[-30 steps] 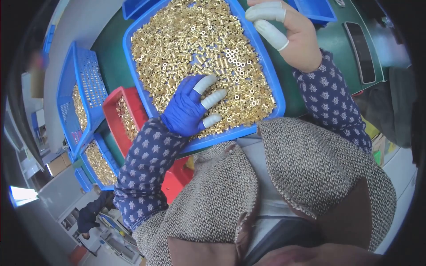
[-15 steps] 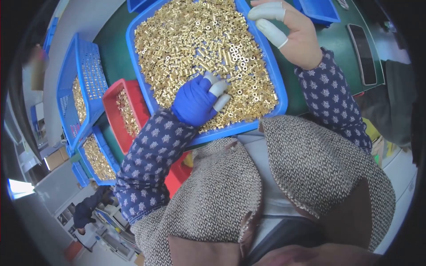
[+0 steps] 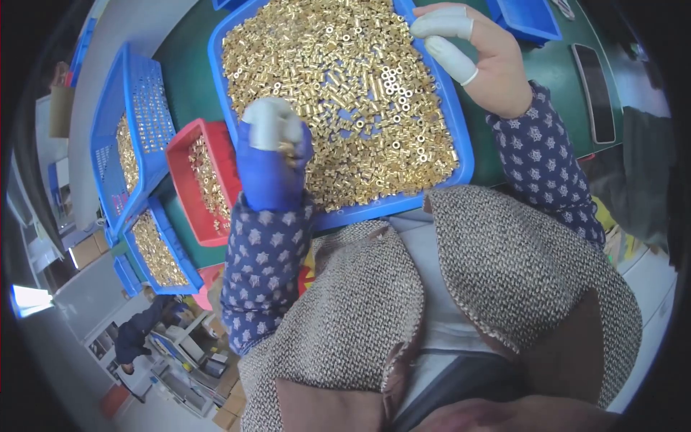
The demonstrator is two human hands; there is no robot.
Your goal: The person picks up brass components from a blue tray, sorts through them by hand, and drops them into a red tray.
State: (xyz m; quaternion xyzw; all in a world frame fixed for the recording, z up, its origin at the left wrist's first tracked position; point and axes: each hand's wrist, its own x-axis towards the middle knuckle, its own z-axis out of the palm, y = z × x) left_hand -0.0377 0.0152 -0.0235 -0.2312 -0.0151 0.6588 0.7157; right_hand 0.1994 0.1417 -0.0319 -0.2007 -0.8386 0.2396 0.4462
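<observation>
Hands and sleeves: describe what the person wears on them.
The left hand wears a blue glove with white finger cots on the fingertips. The right hand has no glove, only white finger cots. Both sleeves are navy with small pale star-like prints.

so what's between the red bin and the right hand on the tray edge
In the head view, the big blue tray heaped with brass sleeves, with the gloved left hand raised over its near-left part.

The left hand (image 3: pixel 272 162), flat a second ago with its capped fingers spread on the brass sleeves (image 3: pixel 345 93) near the front rim of the big blue tray (image 3: pixel 461 155), is now lifted clear of the heap and curled into a fist. Its fingers (image 3: pixel 270 122) are closed over a few sleeves that show just below them, and the fist has moved toward the tray's left rim, nearer the red bin (image 3: pixel 188 155).
</observation>
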